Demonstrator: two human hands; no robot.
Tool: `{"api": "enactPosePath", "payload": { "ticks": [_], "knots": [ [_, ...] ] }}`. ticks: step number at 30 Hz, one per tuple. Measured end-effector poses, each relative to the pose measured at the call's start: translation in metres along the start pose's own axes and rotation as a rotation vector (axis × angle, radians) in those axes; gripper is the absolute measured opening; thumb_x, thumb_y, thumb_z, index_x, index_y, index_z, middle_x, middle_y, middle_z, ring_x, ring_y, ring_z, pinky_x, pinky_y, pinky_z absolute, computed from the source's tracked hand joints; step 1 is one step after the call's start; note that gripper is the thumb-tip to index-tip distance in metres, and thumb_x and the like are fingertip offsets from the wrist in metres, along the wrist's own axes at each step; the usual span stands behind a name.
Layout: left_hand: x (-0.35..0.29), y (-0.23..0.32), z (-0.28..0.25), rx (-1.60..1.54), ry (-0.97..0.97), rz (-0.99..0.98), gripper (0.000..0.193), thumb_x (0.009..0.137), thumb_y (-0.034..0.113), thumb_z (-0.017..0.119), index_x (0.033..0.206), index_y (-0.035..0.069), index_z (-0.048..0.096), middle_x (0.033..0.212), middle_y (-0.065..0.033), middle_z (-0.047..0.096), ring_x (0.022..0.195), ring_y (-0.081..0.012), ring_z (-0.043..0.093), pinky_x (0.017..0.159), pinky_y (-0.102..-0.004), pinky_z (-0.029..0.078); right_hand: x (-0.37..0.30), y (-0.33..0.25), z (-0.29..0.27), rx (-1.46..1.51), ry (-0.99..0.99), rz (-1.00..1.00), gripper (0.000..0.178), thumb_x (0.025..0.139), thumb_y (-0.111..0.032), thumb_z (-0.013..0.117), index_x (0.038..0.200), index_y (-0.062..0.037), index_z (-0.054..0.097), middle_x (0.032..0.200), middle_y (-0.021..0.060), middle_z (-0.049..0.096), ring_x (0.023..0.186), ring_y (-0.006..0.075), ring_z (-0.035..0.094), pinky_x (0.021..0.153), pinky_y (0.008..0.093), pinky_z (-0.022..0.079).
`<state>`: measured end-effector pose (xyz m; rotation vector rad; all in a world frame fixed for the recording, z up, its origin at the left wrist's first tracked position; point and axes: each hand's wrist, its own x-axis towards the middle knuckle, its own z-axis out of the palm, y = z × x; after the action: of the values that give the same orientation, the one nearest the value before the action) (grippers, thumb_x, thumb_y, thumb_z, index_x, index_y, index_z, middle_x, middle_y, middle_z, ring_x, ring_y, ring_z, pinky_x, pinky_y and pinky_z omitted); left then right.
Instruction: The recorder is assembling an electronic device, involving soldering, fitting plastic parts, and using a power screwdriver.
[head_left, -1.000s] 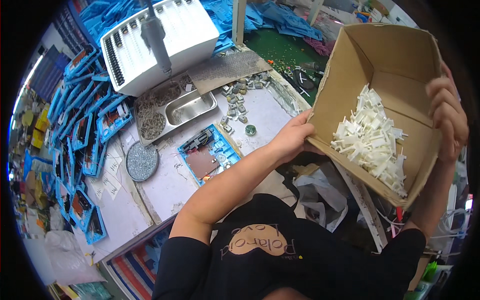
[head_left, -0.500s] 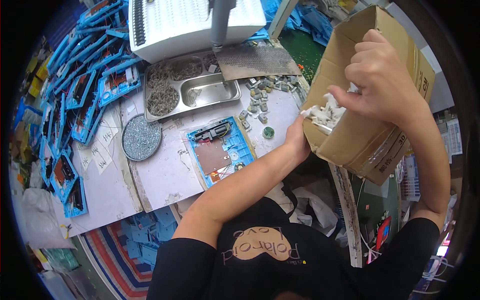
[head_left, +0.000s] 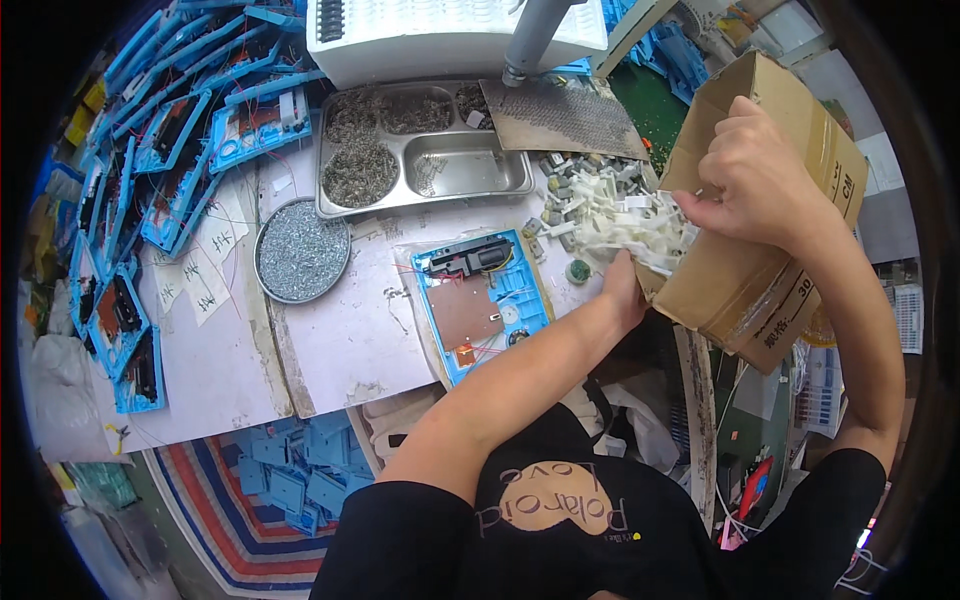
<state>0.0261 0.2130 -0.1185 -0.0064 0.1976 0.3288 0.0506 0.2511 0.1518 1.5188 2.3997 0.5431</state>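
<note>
A brown cardboard box (head_left: pixel 745 285) is tipped on its side at the right end of the table, its mouth facing left. My right hand (head_left: pixel 752 175) is closed over the box's wall, thumb stretched toward the opening. At the box's lower left corner, my left hand (head_left: pixel 625 285) grips the edge, its fingers partly hidden. White plastic parts (head_left: pixel 615 215) lie in a heap in front of the mouth, covering most of the small grey metal parts (head_left: pixel 560 170). Left of the heap rests a blue plastic casing (head_left: pixel 520 275) with a brown board and wires.
A steel compartment tray (head_left: pixel 520 172) holds small metal pieces. Beside it stand a round dish (head_left: pixel 303 250) of small metal bits and a small green-topped container (head_left: pixel 578 271). Blue casings (head_left: pixel 165 210) pile up at left. A white foam tray (head_left: pixel 450 45) and grey post (head_left: pixel 535 40) stand behind.
White plastic parts have poured out of the box onto the table, over the grey metal parts. Both hands still hold the tilted box. The view has shifted slightly.
</note>
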Motion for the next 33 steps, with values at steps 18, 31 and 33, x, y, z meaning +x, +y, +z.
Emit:
{"api": "enactPosePath", "payload": {
  "ticks": [18,31,33],
  "knots": [
    [0.004,0.007,0.025,-0.081,0.184,-0.049,0.062,0.104,0.047,0.022,0.146,0.007,0.046,0.141,-0.0137,0.057,0.13,-0.0315,0.057,0.106,-0.0516,0.048,-0.004,0.011,0.013,-0.008,-0.042,-0.085,0.037,0.066,-0.027,0.079,0.047,-0.0027,0.058,0.05,0.0104,0.054,0.057,0.0286,0.051,0.071,0.0384,0.043],
    [0.03,-0.023,-0.002,-0.076,0.058,0.041,0.073,0.097,0.059,0.038,0.148,0.006,0.043,0.146,-0.0183,0.05,0.134,-0.0325,0.049,0.114,-0.0456,0.037,-0.005,0.013,-0.013,-0.041,-0.082,-0.077,0.037,0.07,-0.032,0.077,0.053,-0.0016,0.066,0.055,0.0123,0.06,0.062,0.0305,0.057,0.079,0.0382,0.045],
    [0.033,-0.025,0.002,-0.097,0.229,-0.031,0.079,0.095,0.061,0.04,0.15,0.006,0.039,0.149,-0.0219,0.046,0.137,-0.0339,0.046,0.113,-0.0455,0.038,-0.006,0.013,-0.013,-0.062,-0.112,-0.099,0.036,0.07,-0.033,0.077,0.053,-0.0025,0.067,0.054,0.012,0.06,0.062,0.03,0.057,0.079,0.0376,0.045]
  ]
}}
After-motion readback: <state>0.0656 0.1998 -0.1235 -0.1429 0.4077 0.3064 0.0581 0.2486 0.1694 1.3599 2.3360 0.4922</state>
